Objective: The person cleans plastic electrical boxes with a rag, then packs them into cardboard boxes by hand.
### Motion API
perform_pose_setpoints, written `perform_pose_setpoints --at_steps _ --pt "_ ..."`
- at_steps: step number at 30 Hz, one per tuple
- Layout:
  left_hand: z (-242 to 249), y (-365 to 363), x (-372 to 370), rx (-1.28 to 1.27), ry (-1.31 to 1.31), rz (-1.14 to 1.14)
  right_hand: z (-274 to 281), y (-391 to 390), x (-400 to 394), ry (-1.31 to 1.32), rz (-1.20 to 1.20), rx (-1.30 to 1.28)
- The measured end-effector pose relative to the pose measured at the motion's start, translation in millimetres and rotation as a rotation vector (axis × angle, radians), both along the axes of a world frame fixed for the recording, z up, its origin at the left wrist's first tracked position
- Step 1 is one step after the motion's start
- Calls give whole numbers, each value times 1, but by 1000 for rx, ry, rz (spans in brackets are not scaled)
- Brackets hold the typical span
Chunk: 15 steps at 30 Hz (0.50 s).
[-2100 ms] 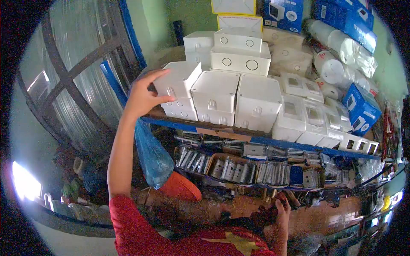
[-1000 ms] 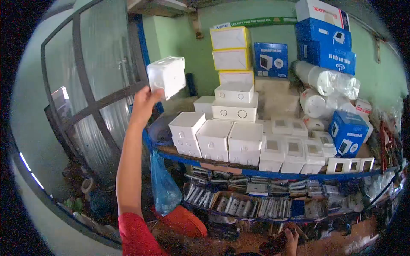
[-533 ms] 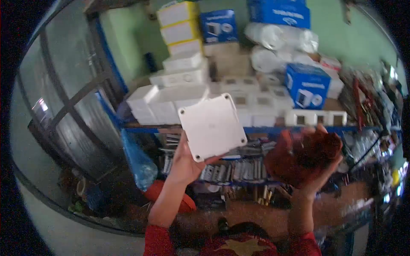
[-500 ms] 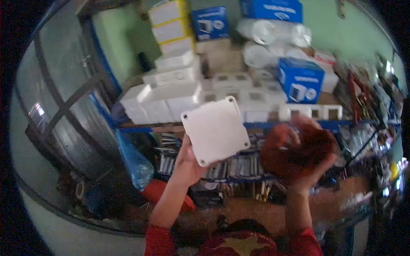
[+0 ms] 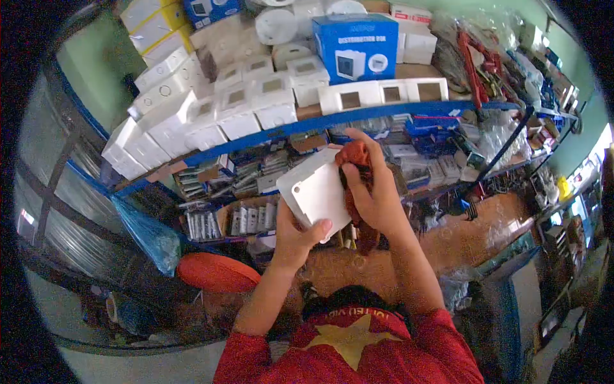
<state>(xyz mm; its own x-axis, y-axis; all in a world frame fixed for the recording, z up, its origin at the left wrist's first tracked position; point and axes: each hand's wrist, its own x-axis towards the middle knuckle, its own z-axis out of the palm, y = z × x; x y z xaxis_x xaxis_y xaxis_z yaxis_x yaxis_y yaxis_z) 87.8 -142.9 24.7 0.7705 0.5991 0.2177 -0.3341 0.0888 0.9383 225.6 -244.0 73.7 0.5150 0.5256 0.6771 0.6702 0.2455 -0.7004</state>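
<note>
A white square plastic junction box [image 5: 320, 195] is tilted in front of me, with a screw hole at one corner. My left hand [image 5: 297, 233] grips it from below and the left, thumb on the near edge. In my right hand [image 5: 377, 192] is a bunched reddish-brown cloth [image 5: 354, 157], pressed against the box's right side. Part of the cloth hangs down below the palm. The cloth and the fingers hide the box's right edge.
Ahead, a blue-edged shelf [image 5: 281, 132] bears white boxes [image 5: 236, 105] and a blue distribution box carton [image 5: 355, 48]. Lower shelves hold packed small parts [image 5: 252, 221]. An orange-red round object [image 5: 217, 272] is at lower left, beside a blue plastic bag [image 5: 150, 233].
My right hand has brought the cloth leftward onto the box. The box has tilted and turned in my left hand. My view has shifted down and right.
</note>
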Motion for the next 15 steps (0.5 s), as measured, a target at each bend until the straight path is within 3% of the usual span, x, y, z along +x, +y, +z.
perform_pose_setpoints --at_steps 4,5,7,9,11,14,15 --pt "-22 -9 13 30 16 -14 -22 -26 8 169 -281 18" --pt "-23 -11 15 -27 18 -17 -21 -32 5 322 -350 141" --pt "-24 -15 21 -143 16 -19 -23 -48 4 6 -304 58" --pt "-22 -18 27 89 130 -21 -32 -56 -10 -256 -278 -137" --pt "-31 -22 32 215 173 -32 -35 -52 -20 -165 -249 -61" --pt "-31 -40 30 -6 -11 -146 -45 -50 15 -53 -430 39" --pt "-32 -41 28 66 32 -108 -42 -55 17 19 -407 -40"
